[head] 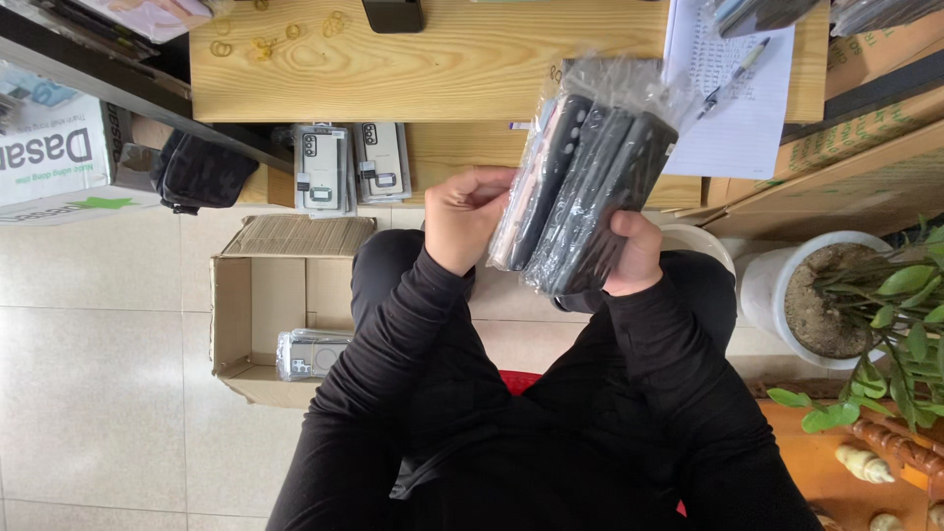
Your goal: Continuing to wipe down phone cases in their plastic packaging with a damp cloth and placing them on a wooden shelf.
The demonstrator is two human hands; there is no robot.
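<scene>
- Clear plastic sleeves of dark phone cases (590,167), fanned, held in both hands.
- Two grey boxed packs (349,165) under the tabletop edge.
- Open brown carton (258,295) on the floor, one clear pack (310,354) inside.
- White box with green mark (54,157), far left.

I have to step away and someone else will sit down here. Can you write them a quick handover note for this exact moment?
Left hand: gripping the left edge of a fanned stack of bagged phone cases.
Right hand: holding the stack's lower right end.
Stack is held above the lap, at the wooden desk edge.
More packaged cases stand on the shelf; one pack lies in the open cardboard box.
Done or left: cannot tell.
</scene>
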